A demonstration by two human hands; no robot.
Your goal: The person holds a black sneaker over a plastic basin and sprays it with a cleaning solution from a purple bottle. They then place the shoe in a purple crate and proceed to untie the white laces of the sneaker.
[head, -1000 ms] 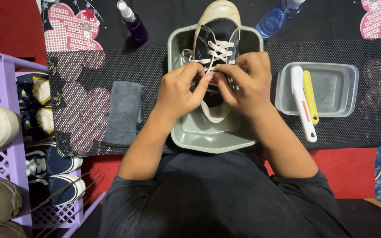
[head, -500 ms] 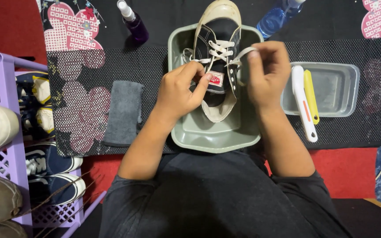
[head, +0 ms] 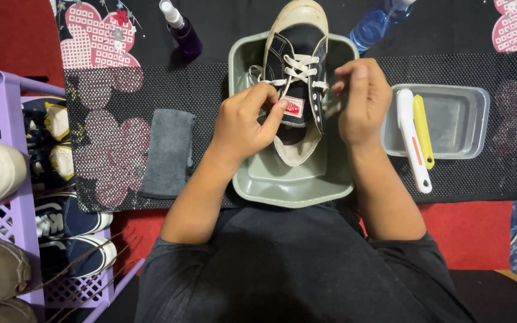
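A black canvas sneaker (head: 297,60) with white laces and a cream toe lies in a grey plastic basin (head: 282,185), toe pointing away from me. My left hand (head: 243,122) pinches the tongue of the sneaker near its red label. My right hand (head: 360,101) is closed on a white lace end (head: 330,87), held out to the right of the eyelets. The lower eyelets are unlaced and the tongue hangs loose.
A folded grey cloth (head: 167,152) lies left of the basin. A smaller grey tray (head: 450,122) at right holds a white brush (head: 413,143) and a yellow tool (head: 423,131). Purple (head: 181,27) and blue (head: 375,24) spray bottles stand beyond. A purple rack (head: 7,197) with shoes is at left.
My right hand has pulled the lace out of the lower eyelets and moved to the right and up. My left hand stayed on the tongue.
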